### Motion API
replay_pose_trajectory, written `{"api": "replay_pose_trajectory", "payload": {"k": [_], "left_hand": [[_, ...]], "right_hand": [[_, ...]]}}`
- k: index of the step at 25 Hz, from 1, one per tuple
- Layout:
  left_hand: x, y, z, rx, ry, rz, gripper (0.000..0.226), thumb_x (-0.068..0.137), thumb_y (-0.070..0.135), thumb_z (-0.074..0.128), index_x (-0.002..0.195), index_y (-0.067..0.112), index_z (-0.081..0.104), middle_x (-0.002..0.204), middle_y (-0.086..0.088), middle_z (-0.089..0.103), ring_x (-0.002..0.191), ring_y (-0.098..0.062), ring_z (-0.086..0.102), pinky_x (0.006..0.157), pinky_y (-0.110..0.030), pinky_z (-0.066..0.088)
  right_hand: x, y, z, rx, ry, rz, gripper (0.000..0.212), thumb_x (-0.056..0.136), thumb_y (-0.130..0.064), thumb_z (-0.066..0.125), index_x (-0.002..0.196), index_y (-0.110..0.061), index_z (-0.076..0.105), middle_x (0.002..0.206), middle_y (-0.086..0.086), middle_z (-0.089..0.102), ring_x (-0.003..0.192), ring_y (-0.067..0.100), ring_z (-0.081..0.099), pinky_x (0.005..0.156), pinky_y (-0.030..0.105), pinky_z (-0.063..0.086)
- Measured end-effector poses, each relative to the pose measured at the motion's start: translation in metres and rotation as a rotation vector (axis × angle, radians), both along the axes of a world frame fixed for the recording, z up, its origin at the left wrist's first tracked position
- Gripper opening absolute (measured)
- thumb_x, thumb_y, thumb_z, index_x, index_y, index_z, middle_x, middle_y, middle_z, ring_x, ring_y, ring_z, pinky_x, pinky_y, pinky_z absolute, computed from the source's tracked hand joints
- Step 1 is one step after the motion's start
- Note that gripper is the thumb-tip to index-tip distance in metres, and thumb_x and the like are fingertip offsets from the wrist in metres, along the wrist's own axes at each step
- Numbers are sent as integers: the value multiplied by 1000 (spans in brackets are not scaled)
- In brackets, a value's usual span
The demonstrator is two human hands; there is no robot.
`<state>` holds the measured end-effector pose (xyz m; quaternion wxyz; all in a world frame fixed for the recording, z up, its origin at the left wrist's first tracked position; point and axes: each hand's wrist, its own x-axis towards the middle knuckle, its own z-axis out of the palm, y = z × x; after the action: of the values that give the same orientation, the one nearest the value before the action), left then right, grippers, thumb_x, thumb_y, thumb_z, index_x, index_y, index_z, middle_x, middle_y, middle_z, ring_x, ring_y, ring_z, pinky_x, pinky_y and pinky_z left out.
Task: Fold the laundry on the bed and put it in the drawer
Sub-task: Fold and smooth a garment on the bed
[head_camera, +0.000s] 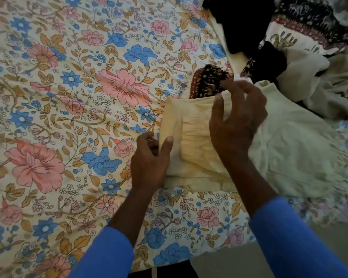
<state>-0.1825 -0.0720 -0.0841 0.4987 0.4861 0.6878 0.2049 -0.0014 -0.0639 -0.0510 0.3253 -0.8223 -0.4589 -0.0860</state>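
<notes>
Cream garment [197, 145], partly folded, on bed [68, 97]

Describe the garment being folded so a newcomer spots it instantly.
On the floral bedspread, look right of centre, beside the laundry pile. The cream-yellow garment lies there, its left edge pinched by the left hand, its top edge by the right hand. Gathered pleats and a yellow tint separate it from the dark patterned cloth behind and the whiter cloth at its right.
</notes>
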Motion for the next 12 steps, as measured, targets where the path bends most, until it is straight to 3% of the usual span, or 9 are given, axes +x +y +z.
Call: {"api": "replay_pose_trajectory", "payload": {"k": [2,4,6,9,12], "left_hand": [[15,28,2,-263,-123,-5,47,91,40,77,128,16,60,102,9,67,91,-11,65,81,-33,53],[21,42,7,-406,-227,-39,36,91,19,77,124,11,69,107,-4,77,93,-22,73,83,-40,60],[25,41,26,-428,-324,-32,35,91,6,72,126,13,69,109,-4,79,98,-25,76,81,-41,62],[38,27,69,-383,-460,-50,45,92,-7,60,133,12,63,116,-8,77,104,-28,75,82,-43,63],[87,-3,120,-342,-551,-180,43,91,-10,59,124,17,65,108,-5,79,98,-25,76,78,-40,65]], "right_hand": [[7,-43,-11,-99,77,-33,32,98,-25,62,129,-23,67,138,5,55,132,24,48,107,45,40],[14,-72,-29,-156,219,64,35,98,-21,62,132,-18,66,145,6,52,136,23,46,109,51,43],[22,-83,-37,-127,432,163,37,100,-24,62,137,-17,64,154,3,47,145,16,41,114,49,43],[31,-83,-20,-78,879,117,35,104,-29,60,137,-20,65,157,-4,48,148,3,37,122,41,38],[60,-91,12,-4,1403,158,54,99,-54,59,137,-16,67,144,7,62,140,20,53,120,49,39]]}}
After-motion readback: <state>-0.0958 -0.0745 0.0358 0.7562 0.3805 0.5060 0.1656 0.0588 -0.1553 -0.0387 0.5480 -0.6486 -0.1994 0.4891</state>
